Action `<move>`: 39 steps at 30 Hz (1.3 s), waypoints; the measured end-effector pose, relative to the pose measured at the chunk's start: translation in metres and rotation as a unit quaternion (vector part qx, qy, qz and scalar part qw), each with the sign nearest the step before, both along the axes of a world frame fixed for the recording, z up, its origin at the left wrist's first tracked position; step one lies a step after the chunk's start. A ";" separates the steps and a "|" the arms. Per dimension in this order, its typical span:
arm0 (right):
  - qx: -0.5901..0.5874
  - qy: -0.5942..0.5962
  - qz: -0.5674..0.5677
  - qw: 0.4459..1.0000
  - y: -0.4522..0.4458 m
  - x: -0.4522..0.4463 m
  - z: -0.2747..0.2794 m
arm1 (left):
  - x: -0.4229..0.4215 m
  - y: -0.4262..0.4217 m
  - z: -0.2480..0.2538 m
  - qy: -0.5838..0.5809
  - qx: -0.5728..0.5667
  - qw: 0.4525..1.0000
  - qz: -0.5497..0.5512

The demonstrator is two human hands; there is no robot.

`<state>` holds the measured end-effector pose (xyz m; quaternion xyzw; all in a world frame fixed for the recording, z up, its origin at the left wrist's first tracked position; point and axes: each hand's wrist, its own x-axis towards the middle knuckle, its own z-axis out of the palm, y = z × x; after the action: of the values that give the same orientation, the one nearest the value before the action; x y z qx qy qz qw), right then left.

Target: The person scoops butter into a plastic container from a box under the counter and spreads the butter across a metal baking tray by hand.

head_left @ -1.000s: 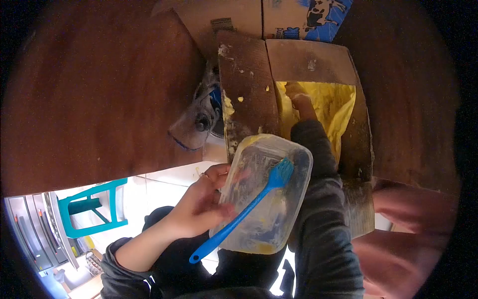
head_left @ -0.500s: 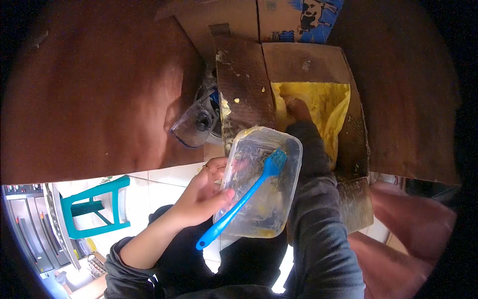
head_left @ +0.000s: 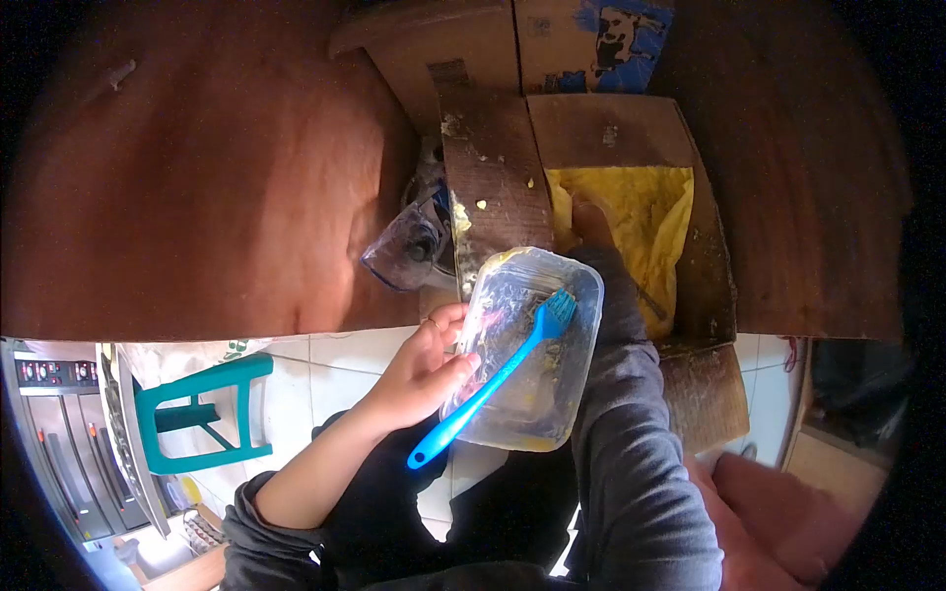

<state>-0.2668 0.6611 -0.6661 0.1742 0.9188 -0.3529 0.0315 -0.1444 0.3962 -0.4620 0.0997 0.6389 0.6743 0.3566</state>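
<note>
1. The left hand (head_left: 426,372) was clamped on the left wall of the clear tub (head_left: 537,402), thumb over the rim and fingers outside it
2. The brush (head_left: 500,380) lay slanted in the tub, its handle crossing the rim beneath the left thumb and sticking out beyond it
3. The right hand (head_left: 591,223) reached into the open box (head_left: 705,261), beyond the tub; its fingers were mostly hidden, so whether they were open or closed could not be told
4. The two hands were apart, and the right sleeve (head_left: 636,424) ran close along the tub's right side
5. The brush's long axis ran diagonally, bristles up and to the right, handle end down and to the left; the tub's long axis leaned the same way, but more steeply
6. The tub was see-through plastic, rectangular with rounded corners, smeared pale yellow
7. The brush was smooth and bright blue, with a slim handle, a hole at its end and a flat bristled head
8. The box was scuffed brown cardboard, with yellow bits on its left flap (head_left: 501,172) and a wrinkled yellow lining (head_left: 645,217) inside
</note>
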 end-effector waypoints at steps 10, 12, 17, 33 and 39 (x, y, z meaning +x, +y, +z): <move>-0.007 -0.053 -0.012 0.999 0.016 0.005 0.019 | -0.006 0.002 0.003 -0.044 -0.003 0.999 -0.010; -0.016 -0.047 -0.014 0.999 0.022 0.005 0.020 | -0.005 0.003 0.001 -0.044 0.016 0.999 -0.005; -0.094 0.041 -0.006 0.995 0.033 0.001 0.001 | -0.008 0.002 -0.002 -0.005 -0.013 1.000 -0.025; -0.028 0.424 0.119 0.898 0.021 -0.029 -0.058 | -0.005 0.003 0.003 -0.038 0.007 0.999 -0.006; -0.150 0.234 0.065 0.959 0.019 -0.039 -0.046 | -0.005 0.004 0.001 -0.020 -0.005 1.000 -0.013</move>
<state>-0.3061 0.6802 -0.7124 0.0197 0.8465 -0.5145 -0.1353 -0.1495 0.4002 -0.4610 0.0928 0.6339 0.6680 0.3786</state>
